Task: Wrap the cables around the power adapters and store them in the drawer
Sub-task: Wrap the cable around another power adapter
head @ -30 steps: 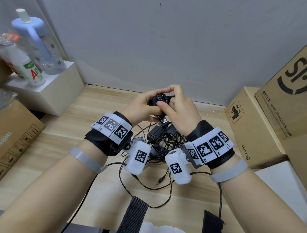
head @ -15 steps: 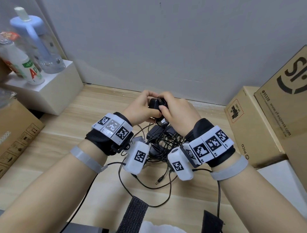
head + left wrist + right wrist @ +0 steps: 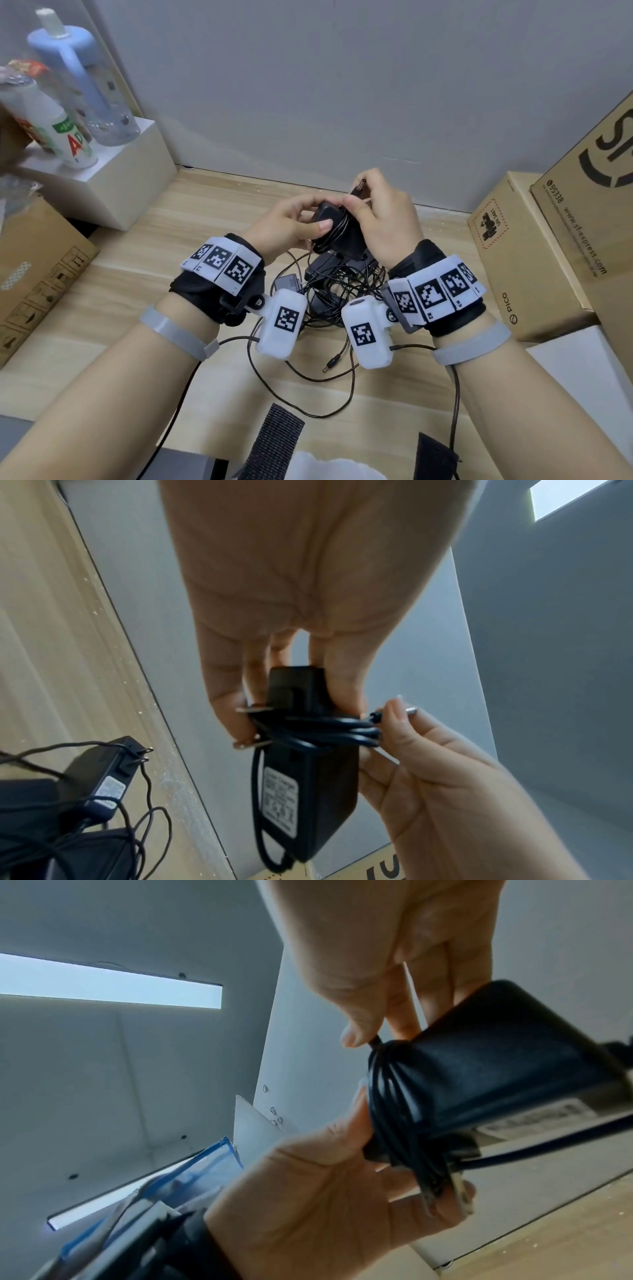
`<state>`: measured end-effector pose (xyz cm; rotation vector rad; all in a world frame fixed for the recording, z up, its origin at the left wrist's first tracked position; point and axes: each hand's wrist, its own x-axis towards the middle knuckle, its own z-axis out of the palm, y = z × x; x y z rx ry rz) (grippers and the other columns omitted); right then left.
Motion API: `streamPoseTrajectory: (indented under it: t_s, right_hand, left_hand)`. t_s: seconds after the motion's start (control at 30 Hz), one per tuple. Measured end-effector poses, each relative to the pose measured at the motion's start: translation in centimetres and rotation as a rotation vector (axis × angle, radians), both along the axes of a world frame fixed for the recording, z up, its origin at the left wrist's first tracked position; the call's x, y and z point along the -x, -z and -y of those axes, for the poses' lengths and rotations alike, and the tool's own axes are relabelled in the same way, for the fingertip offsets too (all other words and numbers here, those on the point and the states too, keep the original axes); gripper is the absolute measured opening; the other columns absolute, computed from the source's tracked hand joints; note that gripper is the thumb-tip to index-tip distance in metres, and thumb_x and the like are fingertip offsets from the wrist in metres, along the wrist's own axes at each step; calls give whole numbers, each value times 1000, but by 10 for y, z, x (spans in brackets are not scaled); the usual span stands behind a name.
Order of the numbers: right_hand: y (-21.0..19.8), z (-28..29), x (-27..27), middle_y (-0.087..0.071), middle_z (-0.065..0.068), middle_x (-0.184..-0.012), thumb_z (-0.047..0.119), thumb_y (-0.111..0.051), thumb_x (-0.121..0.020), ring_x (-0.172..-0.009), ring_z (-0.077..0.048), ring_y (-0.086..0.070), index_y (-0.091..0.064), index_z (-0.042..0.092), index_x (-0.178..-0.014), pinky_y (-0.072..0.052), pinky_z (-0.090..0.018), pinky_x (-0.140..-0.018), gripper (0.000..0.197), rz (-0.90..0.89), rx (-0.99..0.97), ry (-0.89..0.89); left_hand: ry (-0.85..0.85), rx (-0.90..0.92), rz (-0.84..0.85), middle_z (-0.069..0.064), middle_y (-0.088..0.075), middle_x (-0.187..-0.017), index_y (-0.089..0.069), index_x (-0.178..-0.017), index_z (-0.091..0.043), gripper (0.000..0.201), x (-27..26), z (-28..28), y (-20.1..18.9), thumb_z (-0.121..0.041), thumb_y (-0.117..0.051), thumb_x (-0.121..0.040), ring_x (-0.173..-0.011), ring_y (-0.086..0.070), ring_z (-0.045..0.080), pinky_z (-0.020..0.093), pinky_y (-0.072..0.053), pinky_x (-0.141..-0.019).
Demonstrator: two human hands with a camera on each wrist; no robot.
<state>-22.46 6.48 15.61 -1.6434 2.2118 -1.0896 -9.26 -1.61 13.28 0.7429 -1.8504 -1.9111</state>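
My left hand (image 3: 308, 222) grips a black power adapter (image 3: 337, 233) above the wooden table, by its plug end. Several turns of its thin black cable (image 3: 334, 236) lie wound around its middle. My right hand (image 3: 363, 198) pinches the cable's free end with the barrel plug (image 3: 358, 190) just above the adapter. In the left wrist view the adapter (image 3: 308, 764) hangs label-side towards the camera, prongs to the left, with the cable turns (image 3: 329, 729) across it. In the right wrist view my thumb (image 3: 356, 1031) holds the cable against the adapter (image 3: 496, 1069). A pile of other adapters and tangled cables (image 3: 329, 287) lies under my hands.
Two cardboard boxes (image 3: 524, 257) (image 3: 589, 212) stand at the right. A white box (image 3: 126, 178) with bottles on it sits at the back left, with a brown carton (image 3: 37, 274) in front of it. A loose barrel plug (image 3: 330, 365) lies near my wrists. The wall is close behind.
My right hand has lifted off the adapter, drawing the cable's plug end up and to the right. The adapter now tilts, with the cable turns showing.
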Motion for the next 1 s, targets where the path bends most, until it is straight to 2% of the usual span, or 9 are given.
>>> streamPoseTrajectory:
  t_s: [0.13, 0.3, 0.43, 0.57, 0.63, 0.7, 0.8, 0.9, 1.0]
  right_hand:
    - [14, 0, -2, -64, -10, -82, 21, -52, -90, -79, -34, -59, -50, 13, -94, -48, -43, -75, 10, 113, 76, 57]
    - [38, -1, -3, -64, -10, -74, 20, -54, -89, -71, -32, -63, -47, 16, -83, -52, -46, -70, 10, 286, 83, 140]
    - [54, -4, -2, -62, -12, -75, 14, -54, -90, -61, -18, -61, -48, 17, -84, -52, -32, -58, 9, 560, 57, 112]
    - [71, -4, -11, -63, -12, -79, 4, -52, -90, -49, -8, -58, -43, 23, -80, -47, -22, -50, 23, 737, -1, -20]
    - [78, -2, -23, -58, -7, -75, -1, -51, -88, -46, -6, -57, -40, 22, -77, -48, -20, -48, 27, 811, -64, -99]
    - [84, 0, -41, -53, -1, -74, -3, -50, -87, -46, -6, -57, -41, 22, -77, -48, -21, -47, 29, 802, -136, -174]
    - [91, 3, -70, -48, 2, -79, -5, -45, -86, -42, -3, -51, -42, 27, -82, -41, -17, -42, 32, 744, -209, -269]
    - [93, 3, -101, -46, 4, -84, -1, -41, -89, -39, -1, -45, -47, 28, -91, -36, -13, -43, 30, 728, -284, -365]
    - [94, -3, -144, -49, 6, -81, 18, -48, -94, -42, -1, -46, -52, 22, -98, -35, -11, -42, 7, 688, -366, -532]
  left_hand:
    - [-18, -1, 7, 4, -55, -102, -52, -115, -18, 38, -4, -8, 9, 8, -49, -88, -79, -59, 7, 21, -54, -63]
    - [-10, -22, 64, 0, -58, -98, -49, -117, -13, 38, -8, -18, 18, 10, -47, -87, -78, -61, 5, 19, -54, -64]
    - [-65, 3, 101, -5, -56, -97, -48, -122, -8, 41, -12, -27, 26, 12, -48, -86, -75, -58, 0, 14, -50, -64]
    - [-298, -95, 50, -7, -57, -95, -54, -118, -20, 39, -31, -35, 45, 3, -54, -86, -78, -58, 5, 23, -50, -71]
    - [-486, -213, -16, -10, -63, -84, -58, -109, -24, 40, -44, -40, 55, -3, -66, -75, -73, -61, 2, 26, -51, -69]
    - [-642, -296, -78, -10, -68, -73, -60, -98, -24, 41, -58, -45, 64, -9, -68, -62, -68, -63, 5, 28, -52, -69]
    - [-756, -347, -139, -9, -66, -62, -55, -83, -19, 29, -82, -52, 71, -9, -66, -57, -60, -60, 7, 24, -45, -63]
    - [-776, -346, -138, -8, -66, -63, -55, -82, -17, 26, -112, -62, 76, -10, -67, -59, -60, -60, 6, 21, -45, -61]
    - [-848, -345, -142, -5, -67, -68, -57, -86, -17, 27, -155, -75, 83, -14, -67, -61, -63, -62, 8, 20, -49, -64]
